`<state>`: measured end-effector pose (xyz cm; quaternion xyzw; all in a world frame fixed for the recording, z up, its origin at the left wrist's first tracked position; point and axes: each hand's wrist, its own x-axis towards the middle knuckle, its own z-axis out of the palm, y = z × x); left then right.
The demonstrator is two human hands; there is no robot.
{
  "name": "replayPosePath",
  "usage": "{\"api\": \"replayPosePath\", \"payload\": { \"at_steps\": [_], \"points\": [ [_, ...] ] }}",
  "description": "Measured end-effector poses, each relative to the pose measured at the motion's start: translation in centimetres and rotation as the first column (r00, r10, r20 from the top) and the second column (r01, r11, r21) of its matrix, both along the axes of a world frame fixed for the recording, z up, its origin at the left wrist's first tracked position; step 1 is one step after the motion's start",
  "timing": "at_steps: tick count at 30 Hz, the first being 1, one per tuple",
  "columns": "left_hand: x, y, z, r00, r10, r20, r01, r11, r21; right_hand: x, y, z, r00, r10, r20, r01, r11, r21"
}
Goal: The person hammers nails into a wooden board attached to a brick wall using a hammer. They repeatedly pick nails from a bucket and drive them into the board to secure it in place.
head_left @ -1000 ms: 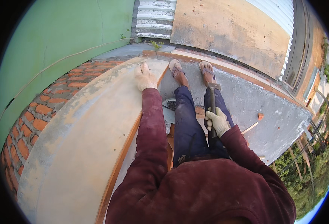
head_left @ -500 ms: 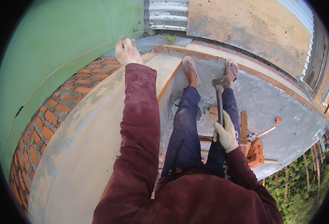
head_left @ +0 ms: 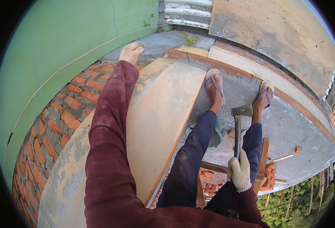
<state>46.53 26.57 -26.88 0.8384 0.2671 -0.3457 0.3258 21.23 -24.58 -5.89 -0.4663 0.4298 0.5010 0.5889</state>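
Observation:
My right hand (head_left: 239, 171), in a pale knit glove, is wrapped round the dark handle of a hatchet (head_left: 242, 110). Its flared metal head points away from me, in front of my right shin. My left hand (head_left: 132, 52), also gloved, is raised at the far left above the end of a pale plywood sheet (head_left: 158, 114), near the brick wall. Its fingers are closed together; whatever they hold, if anything, is too small to make out.
A brick wall (head_left: 70, 120) runs beside a green wall (head_left: 76, 41), with a cable strung along it. Timber edging (head_left: 220, 65) lies beyond my sandalled feet. A bucket (head_left: 216, 137) stands behind my left leg. Stacked bricks (head_left: 269, 176) and wood pieces lie to the right.
My view has shifted, so the feet and plywood appear farther right. In my left hand, a small thin metal piece showed before and no longer does. The hatchet stays in my right hand.

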Motion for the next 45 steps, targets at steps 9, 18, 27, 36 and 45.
{"api": "replayPosePath", "payload": {
  "at_steps": [9,18,27,36,45],
  "points": [
    [-7.5,-3.0,-10.0,0.968,-0.250,-0.021,0.251,0.964,0.086,1.8,1.6,-4.6,0.997,-0.045,-0.060,0.047,0.998,0.041],
    [-9.1,2.2,-12.0,0.995,0.096,-0.018,-0.097,0.991,-0.096,5.8,0.8,-9.5,0.963,0.099,0.251,-0.127,0.987,0.099],
    [-7.1,0.9,-12.9,0.967,-0.163,-0.193,0.187,0.976,0.111,14.1,7.6,-21.3,0.787,0.218,0.577,-0.333,0.938,0.100],
    [-7.2,-0.9,-12.2,0.967,-0.191,-0.167,0.208,0.974,0.088,16.2,16.1,-27.6,0.560,0.447,0.698,-0.571,0.818,-0.066],
    [-7.9,0.6,-13.0,0.904,-0.339,-0.260,0.374,0.922,0.098,15.5,20.9,-33.3,0.454,0.457,0.765,-0.622,0.777,-0.096]
  ]
}}
